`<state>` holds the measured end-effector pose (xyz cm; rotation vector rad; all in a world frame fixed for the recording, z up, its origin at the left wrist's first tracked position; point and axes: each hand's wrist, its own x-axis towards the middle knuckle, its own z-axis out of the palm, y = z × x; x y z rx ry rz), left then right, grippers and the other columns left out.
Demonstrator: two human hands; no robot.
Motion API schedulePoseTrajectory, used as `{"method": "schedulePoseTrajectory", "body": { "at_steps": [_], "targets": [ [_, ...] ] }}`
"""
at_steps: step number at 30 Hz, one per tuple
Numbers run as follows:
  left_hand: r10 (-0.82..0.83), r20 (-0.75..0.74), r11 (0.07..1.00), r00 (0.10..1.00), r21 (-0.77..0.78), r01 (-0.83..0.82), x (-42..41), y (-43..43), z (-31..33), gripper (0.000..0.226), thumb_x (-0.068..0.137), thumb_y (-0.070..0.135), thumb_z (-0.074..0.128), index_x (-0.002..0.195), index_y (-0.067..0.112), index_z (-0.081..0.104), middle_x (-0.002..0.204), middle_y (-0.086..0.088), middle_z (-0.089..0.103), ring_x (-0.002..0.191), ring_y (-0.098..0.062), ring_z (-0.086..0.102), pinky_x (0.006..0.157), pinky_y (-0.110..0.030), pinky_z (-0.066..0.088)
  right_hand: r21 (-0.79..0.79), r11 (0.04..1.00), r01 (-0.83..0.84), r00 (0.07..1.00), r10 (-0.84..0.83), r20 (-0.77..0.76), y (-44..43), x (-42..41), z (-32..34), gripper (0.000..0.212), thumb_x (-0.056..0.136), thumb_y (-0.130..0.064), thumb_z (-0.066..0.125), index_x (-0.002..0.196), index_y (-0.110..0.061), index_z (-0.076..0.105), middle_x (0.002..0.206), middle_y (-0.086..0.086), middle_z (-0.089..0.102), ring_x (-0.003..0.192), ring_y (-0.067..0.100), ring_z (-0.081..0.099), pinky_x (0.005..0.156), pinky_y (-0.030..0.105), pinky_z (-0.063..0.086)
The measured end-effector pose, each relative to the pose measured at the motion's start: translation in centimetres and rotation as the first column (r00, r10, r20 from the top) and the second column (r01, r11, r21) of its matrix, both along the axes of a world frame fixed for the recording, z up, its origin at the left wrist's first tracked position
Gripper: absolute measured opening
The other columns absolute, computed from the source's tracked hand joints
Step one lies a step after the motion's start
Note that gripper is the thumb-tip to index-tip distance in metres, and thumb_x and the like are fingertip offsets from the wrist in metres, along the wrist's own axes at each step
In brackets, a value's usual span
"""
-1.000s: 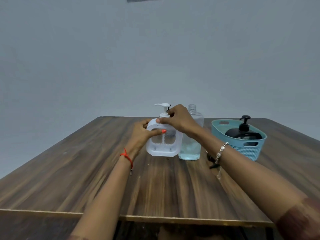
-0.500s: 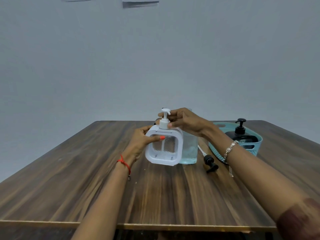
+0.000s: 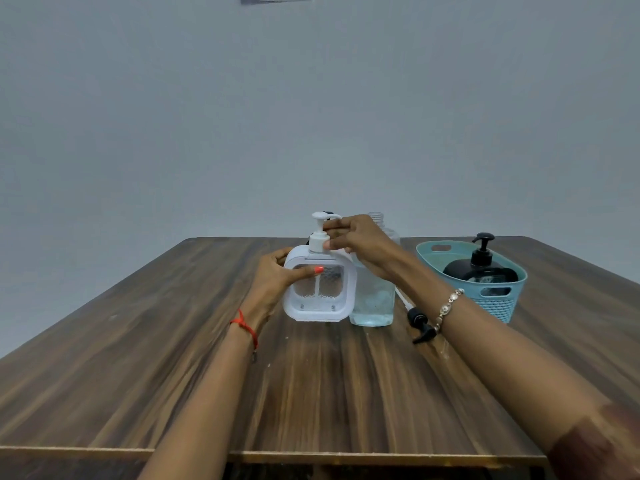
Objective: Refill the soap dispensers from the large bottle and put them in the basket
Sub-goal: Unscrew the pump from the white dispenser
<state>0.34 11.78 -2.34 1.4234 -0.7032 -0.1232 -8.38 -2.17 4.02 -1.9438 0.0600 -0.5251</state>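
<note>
The left hand (image 3: 273, 282) closes its grip round the side of the white dispenser (image 3: 318, 303), thumb across the front window, steadying it upright on the worktop (image 3: 311, 393). The right hand (image 3: 360, 244) pinches the pump collar (image 3: 317, 243) on top between thumb and fingertips. With the uncapped large bottle (image 3: 375, 303) just behind the right wrist and the basket (image 3: 498, 306) with the black dispenser (image 3: 481, 268) further right, the collar probably turns best if the left grip braces the body hard, and the wrist should avoid nudging the open bottle.

Wooden table (image 3: 138, 358), plain grey wall (image 3: 311, 116)
</note>
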Motion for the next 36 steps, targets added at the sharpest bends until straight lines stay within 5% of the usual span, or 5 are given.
{"method": "schedulePoseTrajectory", "body": {
  "at_steps": [5,12,23,31,36],
  "targets": [
    [0.005,-0.002,1.000,1.000,-0.015,-0.005,0.2,-0.1,-0.1,0.034,0.066,0.004,0.080,0.098,0.008,0.068,0.080,-0.001,0.071,0.065,-0.006,0.068,0.058,-0.017,0.053,-0.192,0.962,0.193,0.981,-0.185,0.058,1.0,1.0,-1.1,0.046,0.067,-0.030,0.082,0.102,-0.003,0.066,0.082,0.001,0.062,0.076,0.012,0.058,0.070,0.022,0.046],
    [0.027,-0.010,0.999,1.000,-0.027,-0.027,0.9,-0.1,-0.5,0.030,0.066,0.001,0.078,0.086,0.021,0.066,0.075,0.007,0.070,0.059,0.001,0.065,0.055,-0.013,0.052,-0.082,0.993,0.087,0.996,-0.088,-0.003,0.8,1.3,-0.8,0.038,0.077,-0.003,0.069,0.114,-0.001,0.062,0.103,0.010,0.066,0.098,0.018,0.061,0.095,0.031,0.046],
    [0.001,-0.019,1.000,1.000,0.012,0.000,1.9,0.4,-1.3,0.034,0.066,0.004,0.078,0.095,0.017,0.066,0.087,-0.002,0.070,0.076,-0.019,0.066,0.069,-0.026,0.056,-0.429,0.895,0.121,0.992,-0.129,0.010,1.7,2.1,-0.8,0.020,0.081,-0.020,0.069,0.080,-0.001,0.067,0.072,0.007,0.054,0.066,0.014,0.048,0.057,0.025,0.033],
    [-0.114,-0.038,0.992,0.993,0.055,0.116,2.5,1.2,-0.8,0.042,0.054,0.011,0.082,0.093,0.017,0.069,0.078,0.004,0.074,0.070,-0.012,0.068,0.063,-0.024,0.056,-0.287,0.958,-0.028,0.999,0.016,-0.044,1.1,1.9,0.2,0.021,0.087,-0.008,0.059,0.107,-0.003,0.064,0.099,0.009,0.067,0.091,0.021,0.061,0.083,0.032,0.047],
    [-0.111,-0.072,0.991,0.991,0.068,0.116,2.6,1.7,-1.7,0.031,0.067,0.000,0.076,0.090,0.018,0.069,0.076,0.006,0.074,0.069,-0.012,0.068,0.063,-0.024,0.057,-0.156,0.983,-0.098,0.995,0.102,0.016,-0.1,1.4,2.0,0.024,0.088,-0.003,0.057,0.111,-0.006,0.062,0.104,0.002,0.062,0.085,0.011,0.055,0.066,0.019,0.042]
  ]
}}
